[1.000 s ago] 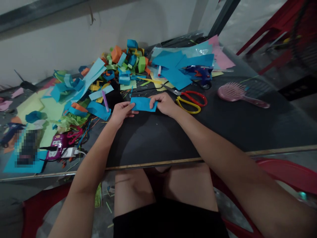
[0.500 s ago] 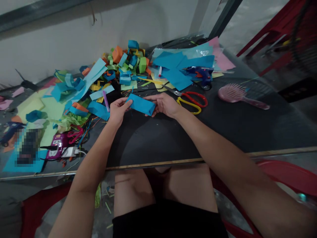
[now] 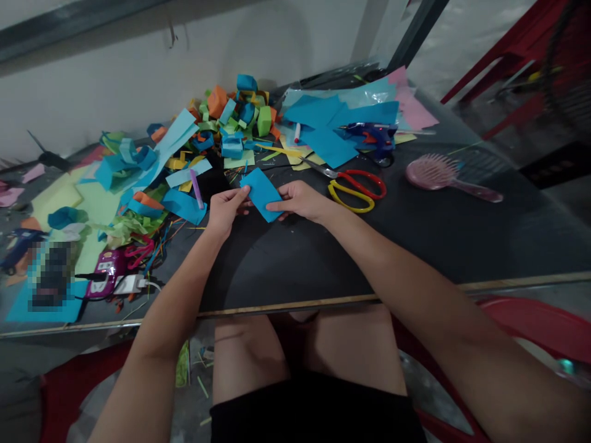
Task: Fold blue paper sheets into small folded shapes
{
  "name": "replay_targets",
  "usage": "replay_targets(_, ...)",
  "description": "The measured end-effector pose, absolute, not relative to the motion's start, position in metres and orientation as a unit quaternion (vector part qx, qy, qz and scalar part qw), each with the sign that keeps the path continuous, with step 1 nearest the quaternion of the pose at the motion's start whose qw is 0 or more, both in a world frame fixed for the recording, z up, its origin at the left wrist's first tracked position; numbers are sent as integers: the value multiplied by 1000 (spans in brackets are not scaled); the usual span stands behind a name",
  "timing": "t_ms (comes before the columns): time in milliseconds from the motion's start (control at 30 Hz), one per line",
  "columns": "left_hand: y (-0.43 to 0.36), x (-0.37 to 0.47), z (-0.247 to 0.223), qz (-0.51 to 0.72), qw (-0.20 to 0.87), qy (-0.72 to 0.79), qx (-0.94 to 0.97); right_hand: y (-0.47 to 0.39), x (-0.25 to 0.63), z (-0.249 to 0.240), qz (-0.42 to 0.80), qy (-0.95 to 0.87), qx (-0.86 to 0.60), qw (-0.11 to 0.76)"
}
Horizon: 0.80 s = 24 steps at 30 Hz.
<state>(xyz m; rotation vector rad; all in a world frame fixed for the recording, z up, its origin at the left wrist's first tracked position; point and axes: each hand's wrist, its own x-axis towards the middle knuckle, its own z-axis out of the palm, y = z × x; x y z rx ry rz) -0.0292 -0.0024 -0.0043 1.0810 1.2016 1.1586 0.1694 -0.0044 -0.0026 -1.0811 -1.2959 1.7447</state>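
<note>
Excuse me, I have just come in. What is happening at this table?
A person sits at the dark table, holding a piece of blue paper between both bare hands. The left hand grips its left side; the right hand grips near its lower right corner. Scissors lie beyond the right hand, unheld. Farther back is a heap of colourful paper pieces.

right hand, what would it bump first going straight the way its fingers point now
Beyond the blue paper it holds, the right hand would probably meet the left hand first, at the paper's other side; exact depth is hard to judge from this single view.
</note>
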Motion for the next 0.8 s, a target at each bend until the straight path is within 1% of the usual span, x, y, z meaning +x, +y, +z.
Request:
replay_targets(267,-8,-21,-7,529,521,469,479,-5,172,-3,705,-501,-396,309)
replay_targets(467,-5,-19,-13,542,508,460,487,-3,172,-6,710,-507,-384,302)
replay_targets(667,10,-16,-16,538,506,470,483,-3,166,-5,671,-504,-426,340)
replay_targets(800,12,-8,-17,513,504,469,513,-5,163,-4,645,-508,-441,363)
